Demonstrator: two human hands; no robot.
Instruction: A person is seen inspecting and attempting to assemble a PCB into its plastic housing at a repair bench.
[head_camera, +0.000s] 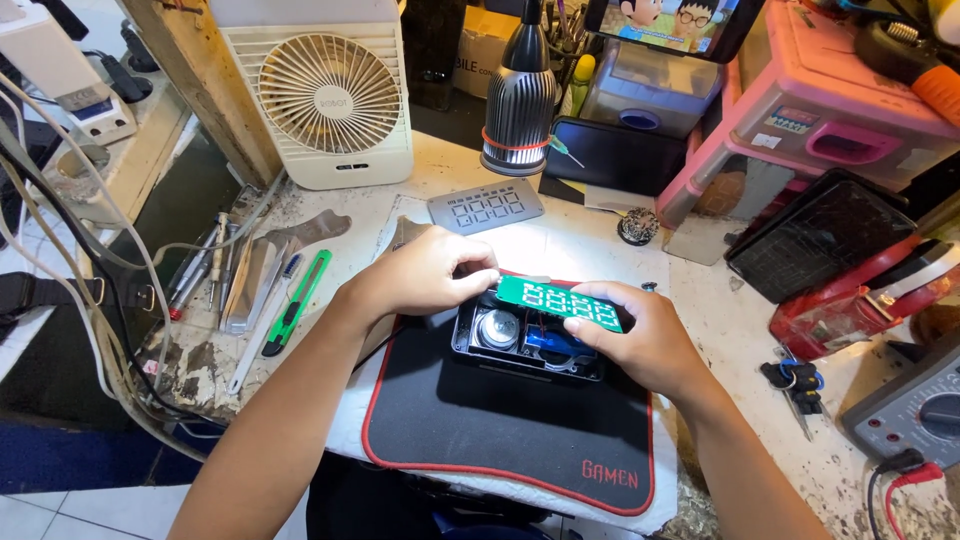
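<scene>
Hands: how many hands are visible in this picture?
2. The left hand grips the green board at its left end; the right hand holds its right end, above the open black case.

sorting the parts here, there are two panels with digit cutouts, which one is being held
The green digit board, held between the left hand and right hand over the open black case. The grey digit panel lies untouched on the table, near the lamp.

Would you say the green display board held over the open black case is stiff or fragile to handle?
The green board looks thin, flat and rigid, so it probably stays stiff and feels light. Both the left hand and right hand pinch it at its ends, which hints at delicate parts. It sits over the black case, so any attached wires, unseen here, might limit lifting.
</scene>
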